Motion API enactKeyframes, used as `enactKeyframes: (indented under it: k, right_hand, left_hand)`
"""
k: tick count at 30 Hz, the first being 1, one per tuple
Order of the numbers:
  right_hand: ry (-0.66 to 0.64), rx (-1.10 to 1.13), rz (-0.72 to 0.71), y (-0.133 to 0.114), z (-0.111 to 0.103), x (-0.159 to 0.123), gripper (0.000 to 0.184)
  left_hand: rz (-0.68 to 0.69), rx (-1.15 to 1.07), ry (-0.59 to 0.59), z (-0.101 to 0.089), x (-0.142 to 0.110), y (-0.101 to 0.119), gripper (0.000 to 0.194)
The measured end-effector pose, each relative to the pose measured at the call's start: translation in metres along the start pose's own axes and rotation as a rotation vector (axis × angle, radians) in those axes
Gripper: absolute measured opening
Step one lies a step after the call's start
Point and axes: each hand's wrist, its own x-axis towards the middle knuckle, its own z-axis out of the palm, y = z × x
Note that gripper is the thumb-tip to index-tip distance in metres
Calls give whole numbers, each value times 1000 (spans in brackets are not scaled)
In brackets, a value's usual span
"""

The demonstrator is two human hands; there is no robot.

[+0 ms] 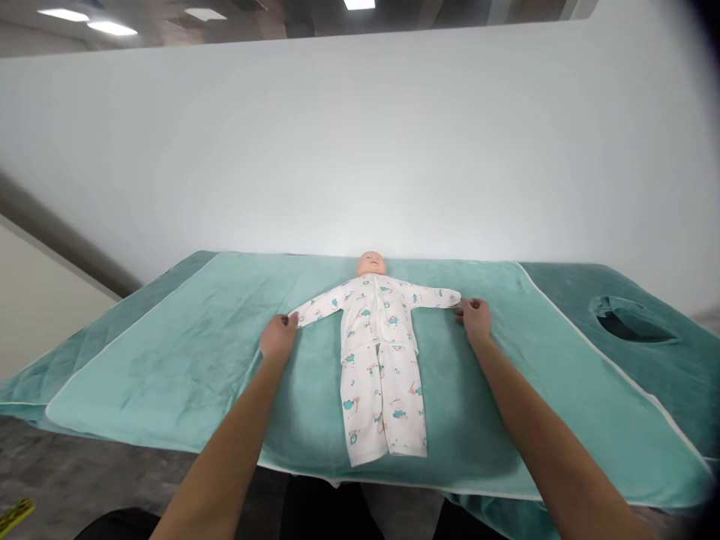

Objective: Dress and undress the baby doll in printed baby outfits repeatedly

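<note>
A baby doll (371, 263) lies face up with its head toward the wall. It wears a white printed baby top (365, 315) with long sleeves and matching trousers (383, 405). Both sleeves are stretched out sideways. My left hand (279, 336) pinches the cuff end of the sleeve on the left. On the other side, my right hand (475, 319) has its fingers pinched at the tip of the right sleeve. The doll's hands and feet do not show.
A light green plush blanket (169, 352) covers the bed or table, over a darker green quilted cover (568, 292). That cover has a face hole (633, 326) at the right. A white wall (360, 150) rises behind. A yellow object (16, 516) lies at lower left.
</note>
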Motion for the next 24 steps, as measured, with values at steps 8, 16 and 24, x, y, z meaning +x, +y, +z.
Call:
enactKeyframes:
  k: [8,16,24]
  right_hand:
    - [22,-237,7,10,10,35,29]
    - [112,-384,-53,7,15,36,37]
    - [68,-484,-101,-2,17,24,29]
  left_hand:
    - [43,146,-23,6,21,3,39]
    - [42,190,47,15,34,3,45]
    - [38,169,73,22,30,1,43]
